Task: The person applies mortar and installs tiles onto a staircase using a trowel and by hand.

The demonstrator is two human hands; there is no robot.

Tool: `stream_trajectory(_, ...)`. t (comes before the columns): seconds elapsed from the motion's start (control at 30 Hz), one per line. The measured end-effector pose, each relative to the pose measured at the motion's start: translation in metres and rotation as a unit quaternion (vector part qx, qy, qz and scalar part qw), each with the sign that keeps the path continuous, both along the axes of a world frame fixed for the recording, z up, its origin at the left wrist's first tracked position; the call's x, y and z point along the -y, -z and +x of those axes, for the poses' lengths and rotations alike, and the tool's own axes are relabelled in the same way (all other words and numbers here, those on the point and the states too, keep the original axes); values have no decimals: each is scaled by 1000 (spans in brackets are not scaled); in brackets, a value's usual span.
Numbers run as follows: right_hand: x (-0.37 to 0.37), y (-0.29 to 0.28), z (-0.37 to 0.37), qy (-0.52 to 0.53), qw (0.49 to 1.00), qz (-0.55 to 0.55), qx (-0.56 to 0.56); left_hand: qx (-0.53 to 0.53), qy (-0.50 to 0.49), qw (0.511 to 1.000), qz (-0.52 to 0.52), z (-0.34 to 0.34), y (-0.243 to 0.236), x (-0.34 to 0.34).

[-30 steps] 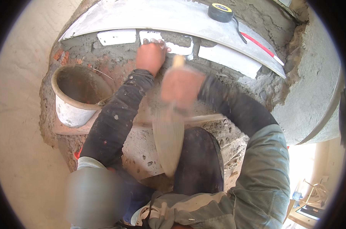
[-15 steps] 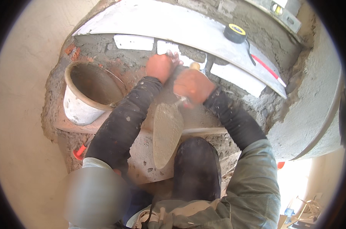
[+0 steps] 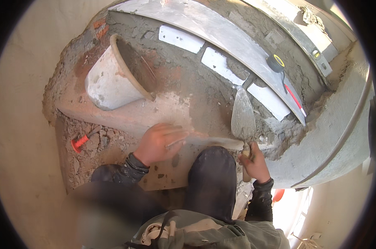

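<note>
In the head view, the person's left hand (image 3: 161, 143) is open, with its fingers held together and pointing to the right. It is by the front edge of the pale, dusty ledge (image 3: 129, 114); I cannot tell if it touches it.

The right hand (image 3: 255, 164) is closed around the wooden handle of a grey metal trowel with a long, leaf-shaped blade (image 3: 242, 114). The trowel points away from the person, and its tip is close to the gap between two white, flat blocks.

There are three of these in a slanting row: a left white block (image 3: 181, 38), a middle white block (image 3: 221, 65) with a bite out of one side, and a right white block (image 3: 269, 101). Wet-looking grey mortar (image 3: 188, 79) is around them. A long, curved, pale grey board (image 3: 204, 25) runs just behind the row. On it are a round black thing with a yellow ring (image 3: 275, 63) and a thin red and white stick (image 3: 293, 99).

A dirty white bucket with a tan rim (image 3: 100, 83) leans over on the left of the ledge. Lower down, a tool with a red handle (image 3: 82, 143) lies on rubble.
</note>
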State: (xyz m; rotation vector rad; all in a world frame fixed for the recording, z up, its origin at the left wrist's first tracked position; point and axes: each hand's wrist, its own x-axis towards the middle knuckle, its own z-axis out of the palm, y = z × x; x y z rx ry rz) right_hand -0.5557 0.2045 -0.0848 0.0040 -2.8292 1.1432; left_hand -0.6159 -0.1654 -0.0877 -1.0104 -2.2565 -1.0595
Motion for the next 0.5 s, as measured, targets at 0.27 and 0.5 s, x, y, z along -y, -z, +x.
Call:
stream_trajectory(0.27,72,-47,-61,82,963,248,-68,-43,49,998,-2,35,42,17)
stream_trajectory(0.5,47,-41,-78,137,965,164,-153,-25,13,999,34,24,40,34)
